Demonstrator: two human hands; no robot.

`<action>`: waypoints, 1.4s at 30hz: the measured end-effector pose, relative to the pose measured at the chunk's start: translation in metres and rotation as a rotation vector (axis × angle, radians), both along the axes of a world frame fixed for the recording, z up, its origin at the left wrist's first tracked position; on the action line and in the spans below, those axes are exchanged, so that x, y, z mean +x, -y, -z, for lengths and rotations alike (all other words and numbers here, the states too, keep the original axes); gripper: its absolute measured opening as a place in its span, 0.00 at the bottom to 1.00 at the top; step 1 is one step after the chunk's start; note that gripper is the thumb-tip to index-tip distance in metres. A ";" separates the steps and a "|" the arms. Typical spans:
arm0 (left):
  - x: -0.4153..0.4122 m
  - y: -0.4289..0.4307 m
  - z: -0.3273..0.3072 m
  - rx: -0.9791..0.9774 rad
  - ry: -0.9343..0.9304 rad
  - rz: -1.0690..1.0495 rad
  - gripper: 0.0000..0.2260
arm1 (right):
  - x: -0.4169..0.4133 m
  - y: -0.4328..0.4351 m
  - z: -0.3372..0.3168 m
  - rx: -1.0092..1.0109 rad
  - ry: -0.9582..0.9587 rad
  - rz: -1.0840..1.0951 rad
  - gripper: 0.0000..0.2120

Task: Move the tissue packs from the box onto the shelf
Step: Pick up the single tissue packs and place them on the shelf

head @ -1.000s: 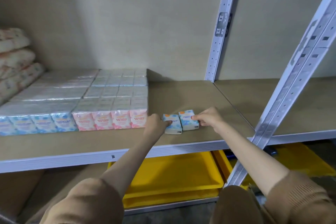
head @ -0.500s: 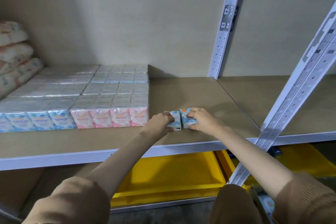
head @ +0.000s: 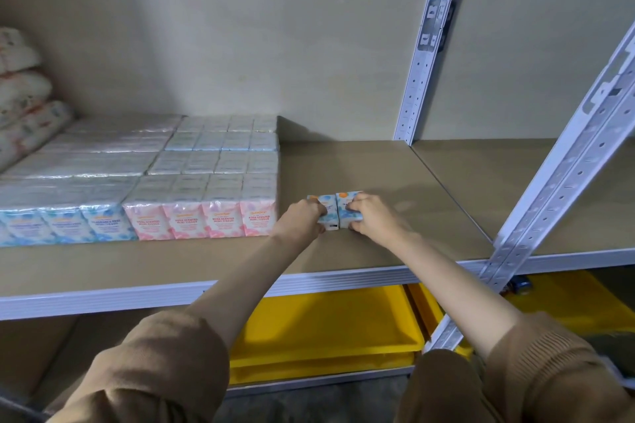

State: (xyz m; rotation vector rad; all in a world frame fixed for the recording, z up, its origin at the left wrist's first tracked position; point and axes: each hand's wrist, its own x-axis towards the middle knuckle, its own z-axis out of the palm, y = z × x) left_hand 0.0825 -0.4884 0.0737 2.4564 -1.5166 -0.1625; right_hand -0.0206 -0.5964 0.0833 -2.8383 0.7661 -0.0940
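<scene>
Two small blue tissue packs stand side by side on the brown shelf board (head: 360,168), just right of the stocked rows. My left hand (head: 302,218) grips the left pack (head: 328,211), fingers curled over its left side. My right hand (head: 369,216) grips the right pack (head: 345,204) from the right, thumb under its lower corner. The packs touch each other. A gap lies between them and the pink tissue packs (head: 206,221). The box is not in view.
Blue tissue packs (head: 65,227) and pink ones fill the shelf's left half in rows. Soft printed bundles (head: 20,96) are stacked at far left. A slanted metal upright (head: 563,161) crosses at right. Yellow trays (head: 326,330) lie on the lower level.
Both hands closed in on the two packs and pushed them together, a little toward the pink row. The camera moved closer.
</scene>
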 end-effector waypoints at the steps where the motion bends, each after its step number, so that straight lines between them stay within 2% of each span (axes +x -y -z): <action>1: 0.000 0.000 0.001 -0.004 -0.001 -0.003 0.15 | 0.000 0.001 0.000 -0.002 0.000 -0.001 0.21; 15: -0.007 -0.004 -0.002 -0.005 0.002 -0.005 0.19 | -0.004 -0.008 -0.007 0.025 0.010 0.017 0.23; 20: -0.040 -0.039 -0.007 -0.184 -0.078 0.022 0.18 | -0.035 -0.044 -0.013 0.092 0.226 0.045 0.19; 25: -0.081 -0.097 0.017 -0.268 -0.230 0.027 0.15 | -0.076 -0.098 -0.001 0.217 0.249 0.001 0.16; 30: -0.097 -0.135 0.094 0.008 -0.310 -0.042 0.16 | -0.101 -0.132 0.070 0.347 0.002 0.023 0.17; 35: -0.084 -0.144 0.185 0.326 -0.432 -0.180 0.16 | -0.092 -0.132 0.166 0.506 -0.253 0.138 0.16; 39: -0.075 -0.149 0.248 0.400 -0.611 -0.278 0.09 | -0.086 -0.127 0.236 0.597 -0.435 0.172 0.14; 42: -0.072 -0.158 0.286 0.438 -0.742 -0.367 0.13 | -0.085 -0.127 0.278 0.700 -0.469 0.236 0.15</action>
